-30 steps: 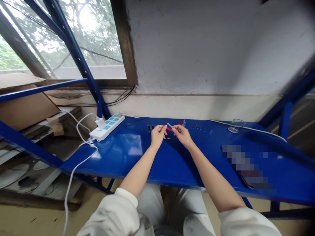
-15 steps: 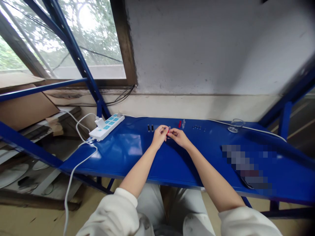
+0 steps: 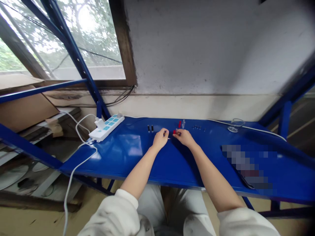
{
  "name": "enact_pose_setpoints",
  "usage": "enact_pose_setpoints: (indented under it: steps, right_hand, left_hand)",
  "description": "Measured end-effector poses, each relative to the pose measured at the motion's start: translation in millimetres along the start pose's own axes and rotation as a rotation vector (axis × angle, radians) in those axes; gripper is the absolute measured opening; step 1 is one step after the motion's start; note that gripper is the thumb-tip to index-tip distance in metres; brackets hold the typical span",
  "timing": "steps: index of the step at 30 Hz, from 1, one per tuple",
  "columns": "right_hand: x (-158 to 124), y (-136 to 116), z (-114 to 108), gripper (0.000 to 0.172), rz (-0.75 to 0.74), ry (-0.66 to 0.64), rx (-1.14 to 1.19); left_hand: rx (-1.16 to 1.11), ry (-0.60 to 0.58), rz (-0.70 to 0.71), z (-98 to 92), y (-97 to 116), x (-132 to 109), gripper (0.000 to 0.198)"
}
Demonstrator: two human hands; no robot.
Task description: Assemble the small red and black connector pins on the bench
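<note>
My right hand is closed, its thumb and fingertips pinching a small red cylindrical piece just above the blue table. A little to its left, my left hand is closed too. A thin pale tip shows beside its fingers, but what it holds is too small and covered to name. Two short black-topped cylinders stand behind and left of my left hand. Behind my right hand are a red cylinder and clear small tubes. Several tiny clear parts lie farther right.
The blue table carries a white power strip with its cable at the left. A clear glass cup stands at the back right, near a white cable. A blurred-out dark flat item lies front right. Blue metal posts flank both sides.
My hands, together around a red piece before, have drawn apart. The red piece is now in my right hand, which has moved slightly right; my left hand has shifted a little.
</note>
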State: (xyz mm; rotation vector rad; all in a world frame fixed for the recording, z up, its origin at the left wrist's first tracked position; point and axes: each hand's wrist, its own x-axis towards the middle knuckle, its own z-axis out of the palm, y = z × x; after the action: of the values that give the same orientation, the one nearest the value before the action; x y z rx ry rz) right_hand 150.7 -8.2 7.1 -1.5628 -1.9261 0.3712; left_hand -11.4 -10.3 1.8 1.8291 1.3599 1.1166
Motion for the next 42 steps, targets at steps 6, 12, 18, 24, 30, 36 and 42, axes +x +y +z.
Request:
enact_pose_setpoints:
  steps: [6, 12, 18, 24, 30, 36, 42]
  right_hand:
    - [0.8, 21.5, -14.2, 0.013, 0.264, 0.041, -0.205]
    - [5.7, 25.8, -5.4, 0.017, 0.264, 0.145, -0.173]
    - [15.0, 32.0, 5.6, 0.021, 0.259, 0.200, -0.143]
    - [23.6, 36.5, 10.4, 0.020, 0.274, 0.200, -0.189]
    - [29.7, 38.7, 8.6, 0.020, 0.277, 0.169, -0.180]
    - [27.0, 37.2, 8.7, 0.020, 0.291, 0.187, -0.149]
    - [25.6, 35.1, 4.4, 0.020, 0.326, 0.144, -0.167]
  left_hand:
    - [0.314, -0.067, 0.072, -2.2, -0.1, -1.7, 0.020]
    - [0.322, -0.112, 0.098, -0.3, -1.5, -1.1, 0.022]
    - [0.296, -0.124, 0.116, -0.5, 0.9, -2.2, 0.023]
    - [0.313, -0.130, 0.145, -1.1, 3.2, -3.8, 0.024]
    - [0.363, -0.138, 0.144, -1.9, 8.3, -6.1, 0.025]
    - [0.378, -0.150, 0.152, -3.0, 12.5, -7.7, 0.025]
    - [0.373, -0.150, 0.174, -2.0, 8.0, -6.5, 0.025]
